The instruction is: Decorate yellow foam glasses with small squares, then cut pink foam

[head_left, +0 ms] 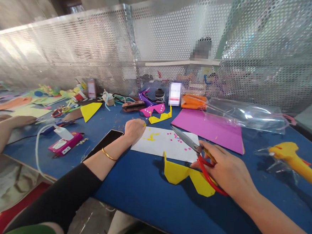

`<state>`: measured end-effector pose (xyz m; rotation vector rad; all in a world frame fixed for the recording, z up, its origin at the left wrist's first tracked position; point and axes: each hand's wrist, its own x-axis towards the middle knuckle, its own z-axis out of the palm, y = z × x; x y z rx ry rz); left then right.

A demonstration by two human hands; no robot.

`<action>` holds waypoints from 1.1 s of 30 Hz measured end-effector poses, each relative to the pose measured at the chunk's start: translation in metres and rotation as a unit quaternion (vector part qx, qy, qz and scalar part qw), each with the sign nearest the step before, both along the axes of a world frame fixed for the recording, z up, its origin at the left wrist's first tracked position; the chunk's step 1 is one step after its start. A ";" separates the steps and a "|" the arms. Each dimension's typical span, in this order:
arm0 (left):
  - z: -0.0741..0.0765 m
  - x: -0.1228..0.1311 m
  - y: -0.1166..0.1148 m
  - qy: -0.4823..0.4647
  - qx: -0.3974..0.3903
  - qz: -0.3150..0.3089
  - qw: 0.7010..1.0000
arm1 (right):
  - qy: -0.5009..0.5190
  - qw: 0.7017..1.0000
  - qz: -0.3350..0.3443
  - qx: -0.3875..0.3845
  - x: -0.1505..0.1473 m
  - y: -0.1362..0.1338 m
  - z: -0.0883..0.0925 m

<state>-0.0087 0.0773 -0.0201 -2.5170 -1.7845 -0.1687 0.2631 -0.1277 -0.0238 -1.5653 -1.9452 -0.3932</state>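
Observation:
My left hand [134,131], fingers pinched together, rests at the left edge of a white sheet of paper [161,148]. A speck of yellow shows at its fingertips, too small to name. Small yellow pieces [151,136] and small pink squares [176,136] lie scattered over the sheet. In my right hand [225,168] are scissors [204,166] with red handles, their blades pointing over the paper. A thin yellowish stick [209,153] also shows by those fingers. Yellow cut-out glasses [177,172] stand just below the sheet, partly behind the scissors.
Pink glasses with pale squares [153,110], smaller yellow glasses [160,117] and a phone [175,93] stand behind. Purple sheets [208,129] and a yellow glue gun [289,155] lie right. A dark phone [103,144] lies beside my left forearm. Another person's arms [5,128] rest far left.

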 end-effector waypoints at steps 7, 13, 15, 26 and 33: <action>0.018 -0.002 -0.007 -0.048 -0.004 0.036 0.998 | 0.005 1.000 -0.001 0.006 0.000 0.000 0.001; 0.024 0.001 -0.014 -0.077 -0.050 0.000 0.996 | -0.010 1.000 -0.001 0.010 0.000 0.000 0.000; 0.019 0.002 -0.013 -0.079 -0.061 -0.005 0.995 | -0.014 1.000 0.001 0.010 0.000 0.000 0.001; 0.016 0.001 -0.013 -0.112 -0.097 -0.008 0.989 | -0.022 1.000 0.001 0.000 -0.003 -0.001 0.004; 0.024 0.004 -0.023 -0.225 -0.149 -0.007 0.963 | -0.011 1.000 -0.007 -0.023 -0.003 0.000 0.004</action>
